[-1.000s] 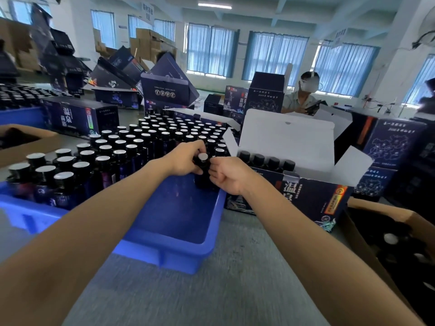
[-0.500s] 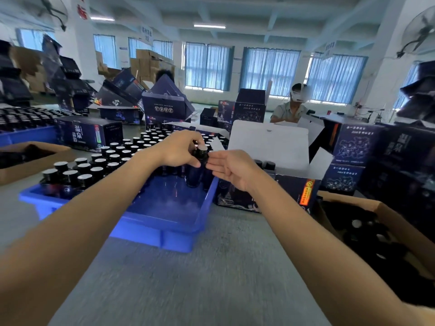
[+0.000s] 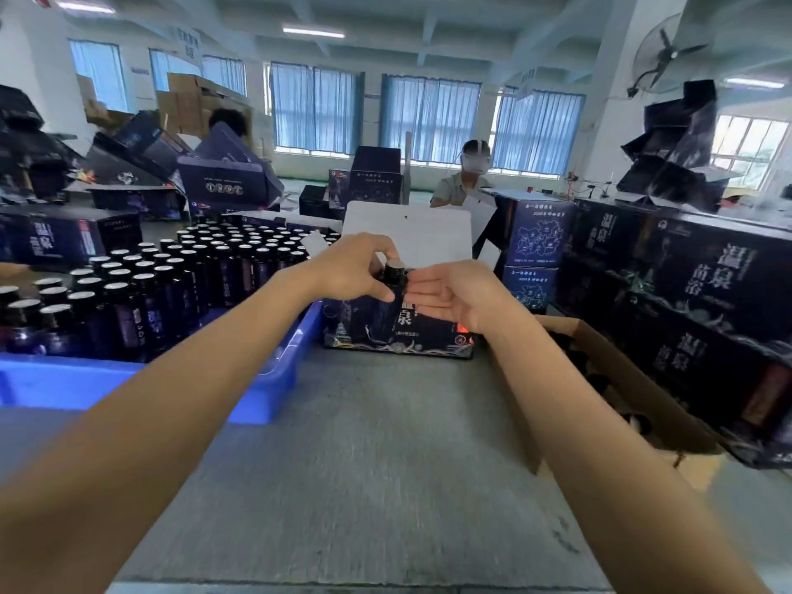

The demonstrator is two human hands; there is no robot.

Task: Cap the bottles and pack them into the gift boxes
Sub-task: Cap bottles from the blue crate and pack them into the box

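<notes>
Left hand [image 3: 355,267] grips bottle [image 3: 397,274]; right hand [image 3: 458,293] perhaps touching.

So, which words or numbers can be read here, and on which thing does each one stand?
"温泉": big white characters on the stacked dark box at right.
"苗浴": smaller, beside them on it; less certain.
"泉": front of the open gift box, partly behind the held bottle.
The map box, hanging sign, labels of the tray bottles: too small or blurred to read.
</notes>
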